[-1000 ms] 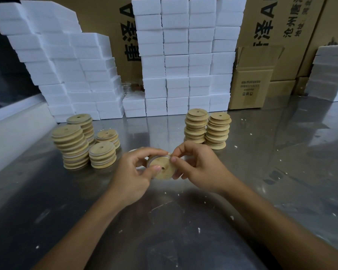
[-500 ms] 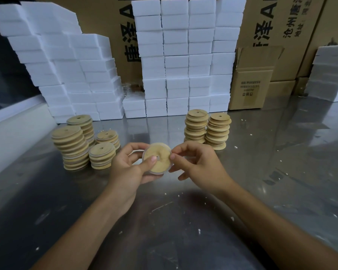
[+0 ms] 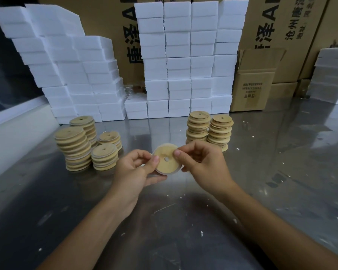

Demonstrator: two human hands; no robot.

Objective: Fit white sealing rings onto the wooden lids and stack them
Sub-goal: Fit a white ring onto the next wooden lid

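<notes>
- Step in hand, as I read it: seating a white ring (image 3: 175, 171) round one wooden lid (image 3: 166, 159). Pale edge shows along the lid's lower right rim and at the top; whether it sits in its groove all the way round cannot be told from here.
- The lid is held up off the steel table (image 3: 281, 182), about midway between the two groups of stacks, tilted so its flat face and centre hole look up at the person.
- Left hand (image 3: 134, 171): thumb pressed on the lid's left face, fingers curled behind and under it, clamped on the lid.
- Right hand (image 3: 202, 162): thumb tip on the upper right rim, other fingers curled behind, pinching the edge where the ring runs.
- Next move likely calls for running the thumbs round the rim to press the ring home evenly, then setting the lid flat on a stack.
- Left stacks (image 3: 73, 148) show pale bands between lids, so probably the finished ones; right stacks (image 3: 209, 131) look bare.
- White foam blocks (image 3: 183, 61) and cardboard boxes (image 3: 251, 90) line the back.
</notes>
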